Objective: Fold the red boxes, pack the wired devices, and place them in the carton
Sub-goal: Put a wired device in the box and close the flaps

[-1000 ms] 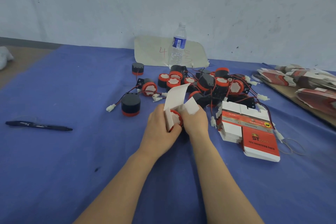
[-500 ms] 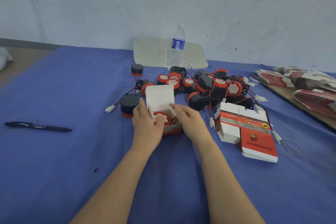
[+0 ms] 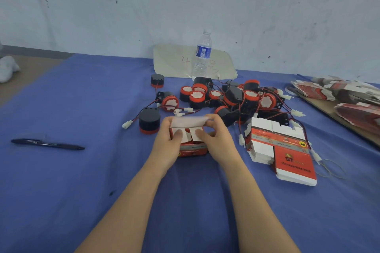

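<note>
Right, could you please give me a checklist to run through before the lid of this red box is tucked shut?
1. Side flaps folded inward: ok.
2. Lid flap tucked in: not ok, held raised.
3. Left hand and right hand grip the red box: ok.
4. Wired device and lead fully inside: cannot tell, hidden.
5. Stack of flat boxes close by for the next one: ok.

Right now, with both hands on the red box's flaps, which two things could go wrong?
1. The lid flap, pinched by the left hand and right hand, may buckle over the red box's side flaps, which look not yet flat.
2. A white connector trailing from the device pile lies near the right hand and could snag.
</note>
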`<state>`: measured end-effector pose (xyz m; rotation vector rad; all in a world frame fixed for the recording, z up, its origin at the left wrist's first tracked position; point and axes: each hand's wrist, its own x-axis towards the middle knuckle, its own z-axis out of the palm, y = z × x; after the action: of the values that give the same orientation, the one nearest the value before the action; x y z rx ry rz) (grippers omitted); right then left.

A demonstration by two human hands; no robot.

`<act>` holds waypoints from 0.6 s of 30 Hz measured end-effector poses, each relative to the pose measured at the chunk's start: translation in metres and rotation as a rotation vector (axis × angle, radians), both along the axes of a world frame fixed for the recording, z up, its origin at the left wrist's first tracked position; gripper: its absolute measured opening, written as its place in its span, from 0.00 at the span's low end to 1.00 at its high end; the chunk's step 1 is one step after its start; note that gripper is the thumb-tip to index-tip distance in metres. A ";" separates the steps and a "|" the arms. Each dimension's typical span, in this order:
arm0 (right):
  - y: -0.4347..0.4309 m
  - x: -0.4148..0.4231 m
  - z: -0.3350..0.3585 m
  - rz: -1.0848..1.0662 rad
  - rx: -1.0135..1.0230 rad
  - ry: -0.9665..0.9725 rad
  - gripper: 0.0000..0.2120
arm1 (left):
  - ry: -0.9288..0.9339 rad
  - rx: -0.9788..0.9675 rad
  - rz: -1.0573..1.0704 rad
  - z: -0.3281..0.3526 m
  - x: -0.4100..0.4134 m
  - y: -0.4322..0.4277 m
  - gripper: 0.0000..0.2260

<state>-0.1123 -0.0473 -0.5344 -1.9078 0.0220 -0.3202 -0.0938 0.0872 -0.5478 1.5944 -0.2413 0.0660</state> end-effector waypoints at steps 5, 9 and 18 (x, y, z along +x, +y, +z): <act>-0.018 -0.013 0.012 0.309 -0.137 0.206 0.17 | -0.052 0.021 0.074 -0.001 -0.001 -0.002 0.16; -0.020 -0.017 0.014 0.369 -0.069 0.223 0.18 | 0.079 -0.062 0.008 0.004 0.001 0.004 0.16; -0.020 -0.012 0.006 0.285 -0.010 0.103 0.17 | -0.057 0.197 -0.214 0.002 0.002 0.017 0.10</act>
<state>-0.1240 -0.0676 -0.5284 -1.9056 -0.1814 -0.0298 -0.0920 0.1040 -0.5457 1.7544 -0.4737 -0.0802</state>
